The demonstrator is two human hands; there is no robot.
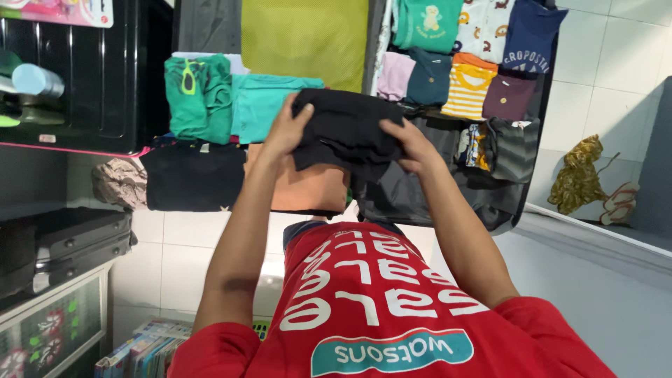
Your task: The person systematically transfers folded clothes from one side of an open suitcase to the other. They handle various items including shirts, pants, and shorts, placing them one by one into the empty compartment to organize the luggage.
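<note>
1. Left hand [285, 129]: arm stretched forward, its grip closed on the left edge of a folded black garment [346, 133], thumb on top, fingers hidden beneath.
2. The garment is held up between both hands, over an orange cloth [308, 189] just below the grip; teal shirts [262, 105] lie just left of it.
3. Right hand [413, 147]: its grip closed on the garment's right edge, fingertips tucked under the fabric, out of sight.
4. Folded shirts [469, 87] right of the grip; some are partly cut off.

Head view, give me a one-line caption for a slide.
Both hands hold a folded black garment above an open suitcase of folded clothes.
</note>
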